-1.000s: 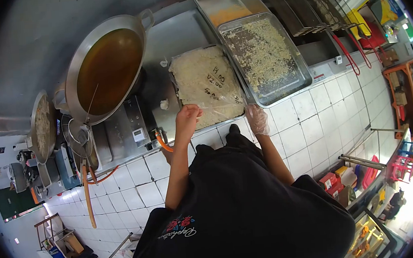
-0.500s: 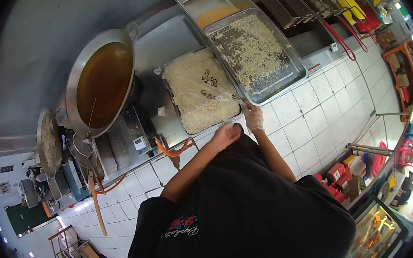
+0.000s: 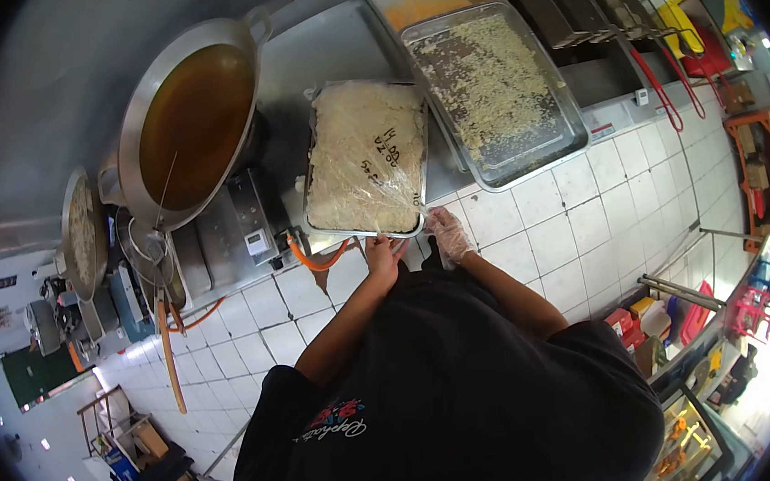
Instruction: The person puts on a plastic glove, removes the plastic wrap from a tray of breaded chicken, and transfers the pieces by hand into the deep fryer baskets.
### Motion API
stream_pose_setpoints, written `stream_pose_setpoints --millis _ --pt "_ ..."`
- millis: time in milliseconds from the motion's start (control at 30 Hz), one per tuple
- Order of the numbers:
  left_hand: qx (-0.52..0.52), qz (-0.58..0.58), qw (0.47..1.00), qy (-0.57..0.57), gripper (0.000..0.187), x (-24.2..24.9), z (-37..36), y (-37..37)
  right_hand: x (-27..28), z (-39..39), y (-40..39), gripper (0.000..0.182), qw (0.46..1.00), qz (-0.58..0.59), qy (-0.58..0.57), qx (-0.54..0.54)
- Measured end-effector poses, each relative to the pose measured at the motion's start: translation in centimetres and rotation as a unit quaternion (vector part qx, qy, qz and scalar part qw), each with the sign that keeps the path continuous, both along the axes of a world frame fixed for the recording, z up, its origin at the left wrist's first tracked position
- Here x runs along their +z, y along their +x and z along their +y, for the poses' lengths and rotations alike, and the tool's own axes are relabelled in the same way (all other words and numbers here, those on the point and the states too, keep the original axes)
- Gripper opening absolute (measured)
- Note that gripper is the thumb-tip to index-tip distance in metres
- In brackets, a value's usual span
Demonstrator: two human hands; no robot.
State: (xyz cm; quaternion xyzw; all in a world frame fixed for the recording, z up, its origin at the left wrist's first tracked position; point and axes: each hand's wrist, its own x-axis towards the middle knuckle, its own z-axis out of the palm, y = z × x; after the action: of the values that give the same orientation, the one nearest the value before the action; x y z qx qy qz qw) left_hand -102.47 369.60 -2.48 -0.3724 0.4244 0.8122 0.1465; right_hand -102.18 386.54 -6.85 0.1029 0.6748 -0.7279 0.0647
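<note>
A metal tray (image 3: 309, 203) holds a pale, crumbly mass under clear plastic film (image 3: 372, 150) with black handwriting on it. My bare left hand (image 3: 384, 257) is at the tray's near edge, fingers closed on the rim. At the near right corner, my right hand (image 3: 448, 234) in a clear glove pinches the plastic film. Right of this tray, a second metal tray (image 3: 579, 137) has loose pale crumbs (image 3: 495, 84) spread over its bottom.
A large pan (image 3: 126, 126) of brown oil stands on the left of the steel counter (image 3: 332, 48). Farther left are a strainer (image 3: 146, 252) and a pan of pale food (image 3: 82, 230). Fryer baskets with red handles (image 3: 656, 88) sit at upper right. An orange hose (image 3: 318, 263) hangs at the counter's edge.
The film-covered tray has turned and now stands apart from the crumb tray at its near end. My left hand has moved left to its rim, and my right hand left to its corner.
</note>
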Motion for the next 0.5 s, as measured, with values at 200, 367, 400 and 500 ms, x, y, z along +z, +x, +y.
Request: stream_pose_setpoints --millis 200,367,400,500 --pt "0.042 0.004 0.995 -0.091 0.005 0.3 -2.8 0.2 -0.7 -1.6 -0.2 0.034 0.931 0.046 0.284 0.227" --pt "0.067 0.01 0.986 -0.149 0.01 0.7 -3.6 -0.1 3.4 -0.3 -2.4 0.043 0.93 0.104 0.254 0.243" --pt "0.082 0.009 0.984 -0.161 0.012 0.5 -3.8 -0.2 6.2 0.3 -3.0 0.044 0.928 0.072 0.267 0.25" --pt "0.12 -0.026 0.974 -0.191 0.014 0.1 -4.5 -0.6 4.7 2.2 -3.0 0.037 0.936 0.028 0.319 0.146"
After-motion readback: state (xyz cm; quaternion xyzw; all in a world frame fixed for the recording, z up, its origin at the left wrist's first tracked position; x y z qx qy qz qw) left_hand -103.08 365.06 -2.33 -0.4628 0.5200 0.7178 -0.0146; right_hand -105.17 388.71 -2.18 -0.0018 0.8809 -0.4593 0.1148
